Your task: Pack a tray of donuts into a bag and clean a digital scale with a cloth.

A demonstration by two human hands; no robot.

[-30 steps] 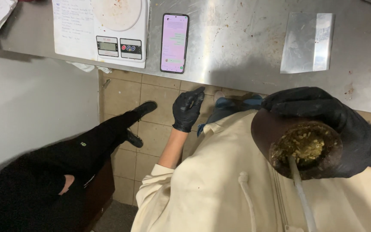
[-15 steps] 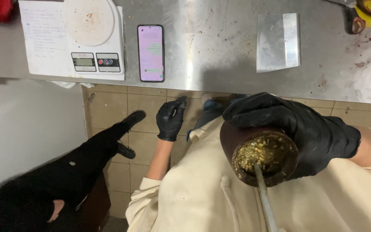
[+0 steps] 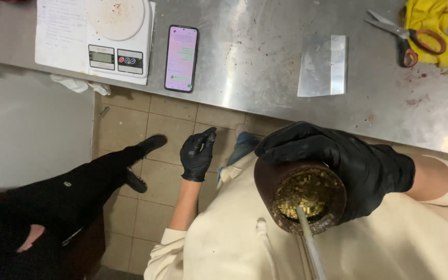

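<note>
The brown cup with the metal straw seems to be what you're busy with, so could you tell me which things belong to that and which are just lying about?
In hand:
right hand gripping brown cup
metal straw
green herb
left hand, hanging free

Lying about:
scale
phone
steel scraper
scissors
yellow cloth

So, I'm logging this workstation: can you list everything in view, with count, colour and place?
Round brown cup of green herb: one, held at chest, bottom centre.
Metal straw: one, silver, standing in the cup.
White kitchen scale: one, counter top left.
Smartphone with lit screen: one, black-edged, right of the scale.
Flat steel scraper: one, silver, counter centre right.
Scissors: one, orange-handled, top right.
Yellow cloth: one, under the scissors.
Steel counter: one, grey.
Left hand: black glove, free, over the tiled floor.
Right hand: black glove, gripping the cup.
</note>
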